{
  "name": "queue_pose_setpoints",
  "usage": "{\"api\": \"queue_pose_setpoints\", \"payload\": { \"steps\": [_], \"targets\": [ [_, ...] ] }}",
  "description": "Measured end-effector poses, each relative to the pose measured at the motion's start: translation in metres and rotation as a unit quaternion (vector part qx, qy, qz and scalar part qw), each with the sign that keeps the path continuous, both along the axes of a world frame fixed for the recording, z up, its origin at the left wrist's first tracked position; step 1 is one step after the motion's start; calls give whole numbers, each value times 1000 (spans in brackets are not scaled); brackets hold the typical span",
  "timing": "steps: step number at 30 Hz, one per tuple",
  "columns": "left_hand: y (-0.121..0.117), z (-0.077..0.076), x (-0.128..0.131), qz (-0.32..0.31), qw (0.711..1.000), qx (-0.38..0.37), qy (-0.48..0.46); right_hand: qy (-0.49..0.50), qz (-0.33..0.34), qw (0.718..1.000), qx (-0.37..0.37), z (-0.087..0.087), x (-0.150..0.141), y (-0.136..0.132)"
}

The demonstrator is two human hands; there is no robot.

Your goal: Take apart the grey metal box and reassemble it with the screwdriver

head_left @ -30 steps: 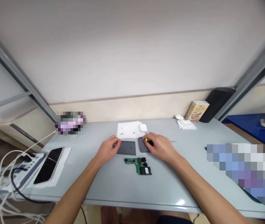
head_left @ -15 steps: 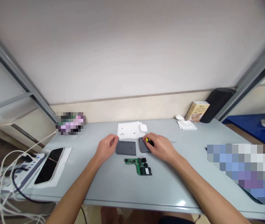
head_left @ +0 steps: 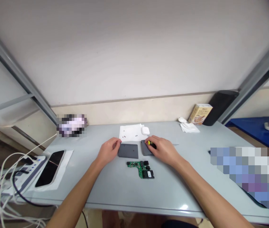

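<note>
My right hand point(head_left: 164, 149) is closed around a screwdriver point(head_left: 151, 144) with a yellow and black handle; its thin shaft sticks out to the right past the hand. Under those fingers lies a dark grey case part point(head_left: 146, 149), partly covered by the hand. My left hand point(head_left: 109, 150) has its thumb and fingers pinched together at the upper left corner of a flat dark grey panel point(head_left: 128, 151). Whatever is in that pinch is too small to make out. Nearer to me, a green circuit board point(head_left: 140, 167) rests on the table.
Several small dark screws point(head_left: 124, 136) lie on a white paper point(head_left: 131, 131), with a white rounded case point(head_left: 145, 130) at its right edge. A phone point(head_left: 50, 169) and a power strip point(head_left: 30, 172) with cables are at left. Tissue point(head_left: 188, 127) and a box point(head_left: 200, 114) stand back right.
Almost nothing differs. Both hands keep their places and grips; the view has shifted very slightly.
</note>
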State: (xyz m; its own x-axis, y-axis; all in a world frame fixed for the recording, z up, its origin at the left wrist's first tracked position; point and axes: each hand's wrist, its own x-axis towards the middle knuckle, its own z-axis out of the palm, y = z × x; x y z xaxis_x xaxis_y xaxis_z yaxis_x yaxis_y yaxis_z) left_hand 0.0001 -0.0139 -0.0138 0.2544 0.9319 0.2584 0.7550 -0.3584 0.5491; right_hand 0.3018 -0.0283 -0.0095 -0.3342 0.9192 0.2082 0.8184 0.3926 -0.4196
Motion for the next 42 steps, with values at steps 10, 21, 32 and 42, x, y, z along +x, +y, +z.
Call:
{"api": "queue_pose_setpoints", "payload": {
  "steps": [10, 21, 32, 42],
  "targets": [
    [1, -2, -1, -3, 1000, -8, -2, 2, 3, 1000, 3, -2, 0, 0],
    [1, -2, 0, 0, 1000, -11, -9, 10, 13, 1000, -1, -2, -2, -2],
    [2, -2, -1, -1, 1000, -8, -10, 2, 6, 1000, 9, 0, 0, 0],
    [1, -1, -1, -3, 999, -34, 16, 2, 5, 1000, -2, 1, 1, -1]
  ]
}}
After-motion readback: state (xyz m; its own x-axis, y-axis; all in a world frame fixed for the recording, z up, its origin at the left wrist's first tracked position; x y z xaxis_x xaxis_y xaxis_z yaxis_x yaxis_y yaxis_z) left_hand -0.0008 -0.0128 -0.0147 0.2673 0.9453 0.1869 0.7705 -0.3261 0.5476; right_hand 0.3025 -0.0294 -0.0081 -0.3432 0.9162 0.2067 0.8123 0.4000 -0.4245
